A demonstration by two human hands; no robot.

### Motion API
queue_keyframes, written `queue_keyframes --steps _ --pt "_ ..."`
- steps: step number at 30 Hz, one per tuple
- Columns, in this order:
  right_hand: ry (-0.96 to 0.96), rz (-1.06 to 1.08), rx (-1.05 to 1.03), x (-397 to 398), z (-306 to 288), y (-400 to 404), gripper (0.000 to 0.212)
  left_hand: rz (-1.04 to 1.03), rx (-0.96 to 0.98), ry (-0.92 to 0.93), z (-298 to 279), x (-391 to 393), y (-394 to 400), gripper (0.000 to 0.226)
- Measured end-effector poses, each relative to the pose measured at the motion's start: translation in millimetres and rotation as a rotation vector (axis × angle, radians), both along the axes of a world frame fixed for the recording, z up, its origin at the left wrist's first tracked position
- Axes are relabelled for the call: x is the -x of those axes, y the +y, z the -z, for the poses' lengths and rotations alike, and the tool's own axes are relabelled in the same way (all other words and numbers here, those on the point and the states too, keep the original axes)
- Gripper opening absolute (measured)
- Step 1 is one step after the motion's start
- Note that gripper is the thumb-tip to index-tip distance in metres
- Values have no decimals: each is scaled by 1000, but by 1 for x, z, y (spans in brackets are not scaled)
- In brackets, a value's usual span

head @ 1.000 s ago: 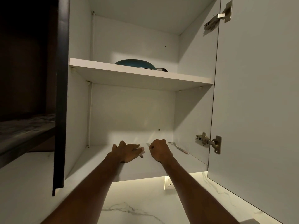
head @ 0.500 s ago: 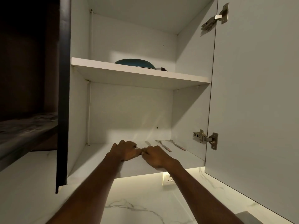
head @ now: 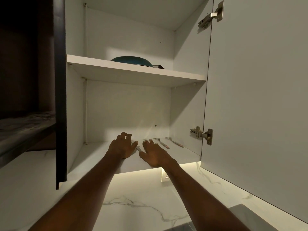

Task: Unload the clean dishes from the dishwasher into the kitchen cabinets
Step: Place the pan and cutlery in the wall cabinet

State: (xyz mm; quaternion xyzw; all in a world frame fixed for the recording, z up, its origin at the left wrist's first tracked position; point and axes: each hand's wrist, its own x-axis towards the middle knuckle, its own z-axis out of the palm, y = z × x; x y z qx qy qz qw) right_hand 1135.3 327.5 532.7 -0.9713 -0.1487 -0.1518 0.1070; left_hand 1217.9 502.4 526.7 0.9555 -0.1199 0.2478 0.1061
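Observation:
I look up into an open white wall cabinet. Both my hands lie on its bottom shelf (head: 183,155). My left hand (head: 122,145) rests there with loosely curled fingers and holds nothing. My right hand (head: 155,153) lies beside it, its fingers spread flat on the shelf. A slim utensil (head: 138,148) lies on the shelf in the narrow gap between the two hands. Two more utensils, one (head: 164,143) and another (head: 175,142), lie side by side to the right of my right hand, towards the back.
A teal pan (head: 131,60) sits on the upper shelf (head: 133,72). The cabinet door (head: 258,97) stands open on the right, with a hinge (head: 201,134) near the bottom shelf. A dark cabinet side (head: 60,97) flanks the left. A marble wall and a socket (head: 165,176) are below.
Half a second ago both hands met at the utensil with curled fingers. They have since drawn apart and opened, and the utensil lies on the shelf between them.

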Motion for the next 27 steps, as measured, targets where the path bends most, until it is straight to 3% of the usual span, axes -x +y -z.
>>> queue_keyframes --steps 3,6,11,14,19,24,27 --pt "-87 -2 -57 3 3 -1 55 -17 -81 -92 1 14 6 74" --pt "-206 23 -93 10 8 -1 50 37 -7 112 5 27 19 58" --pt "-262 42 -34 37 17 1 53 93 51 219 3 65 36 80" --pt "-263 54 31 53 25 -2 61 117 43 194 2 90 38 78" --pt "-290 90 112 101 31 -29 69 78 -82 19 15 139 16 58" --pt "-353 177 113 182 22 -65 93 191 -198 -308 17 203 -14 65" --pt "-411 227 73 232 15 -88 91 285 -231 -412 7 248 -39 61"
